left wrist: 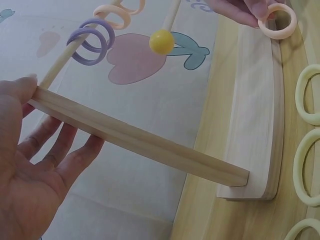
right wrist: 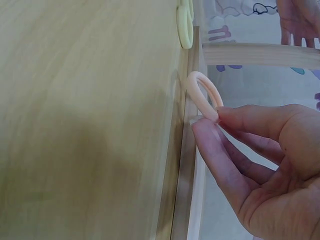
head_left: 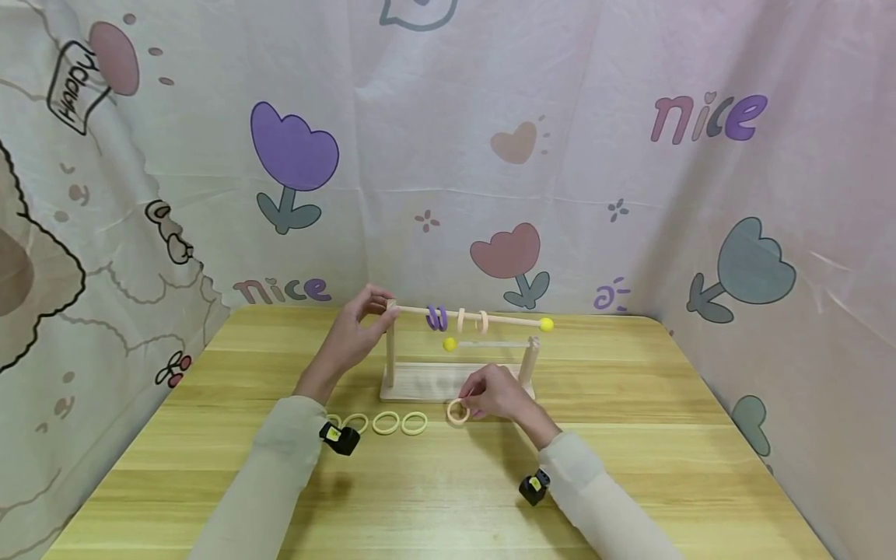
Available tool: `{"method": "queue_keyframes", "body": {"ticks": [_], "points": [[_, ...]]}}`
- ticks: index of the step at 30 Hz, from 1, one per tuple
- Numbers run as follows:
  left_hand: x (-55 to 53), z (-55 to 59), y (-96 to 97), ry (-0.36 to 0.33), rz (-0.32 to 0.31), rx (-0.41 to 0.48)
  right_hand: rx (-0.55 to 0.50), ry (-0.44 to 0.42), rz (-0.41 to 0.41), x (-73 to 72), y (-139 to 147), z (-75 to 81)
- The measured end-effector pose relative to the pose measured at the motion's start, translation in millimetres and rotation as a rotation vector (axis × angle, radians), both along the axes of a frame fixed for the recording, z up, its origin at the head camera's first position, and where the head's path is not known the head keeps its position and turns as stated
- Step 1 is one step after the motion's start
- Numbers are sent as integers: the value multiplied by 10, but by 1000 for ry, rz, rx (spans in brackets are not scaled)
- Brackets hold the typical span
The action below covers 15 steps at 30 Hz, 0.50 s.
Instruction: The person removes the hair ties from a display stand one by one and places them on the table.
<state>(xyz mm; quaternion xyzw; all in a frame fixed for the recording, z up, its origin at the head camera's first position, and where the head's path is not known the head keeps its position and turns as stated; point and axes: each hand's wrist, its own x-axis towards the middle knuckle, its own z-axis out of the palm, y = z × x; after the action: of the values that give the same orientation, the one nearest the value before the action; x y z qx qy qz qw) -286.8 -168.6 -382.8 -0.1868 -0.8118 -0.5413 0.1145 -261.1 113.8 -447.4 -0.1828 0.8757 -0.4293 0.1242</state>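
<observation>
My right hand [head_left: 495,391] pinches a peach ring [head_left: 458,412] between thumb and fingertips, just in front of the wooden stand's base [head_left: 420,381]. In the right wrist view that ring [right wrist: 202,95] is tilted and raised off the table. My left hand [head_left: 353,330] holds the top of the stand's left post [left wrist: 140,137], thumb on one side and fingers on the other. From this post runs an upper rod [head_left: 514,320] ending in a yellow ball [head_left: 546,324]. Two purple rings [head_left: 437,318] and two peach rings [head_left: 472,320] hang on it.
Several pale yellow rings [head_left: 414,423] lie in a row on the table [head_left: 434,498], partly behind the left wrist. A lower rod [head_left: 490,344] with a yellow ball [head_left: 449,344] extends left from the right post [head_left: 530,362]. Printed cloth [head_left: 392,155] hangs behind.
</observation>
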Motion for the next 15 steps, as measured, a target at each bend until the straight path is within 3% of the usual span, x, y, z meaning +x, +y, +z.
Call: {"method": "queue_keyframes", "body": {"ticks": [8,15], "points": [[4,-4,-4,-5,2,1,-16,2,19,26,-76,-12],[7,-4,-4,4,-7,2,-33,-49,1,27,-153,-34]]}}
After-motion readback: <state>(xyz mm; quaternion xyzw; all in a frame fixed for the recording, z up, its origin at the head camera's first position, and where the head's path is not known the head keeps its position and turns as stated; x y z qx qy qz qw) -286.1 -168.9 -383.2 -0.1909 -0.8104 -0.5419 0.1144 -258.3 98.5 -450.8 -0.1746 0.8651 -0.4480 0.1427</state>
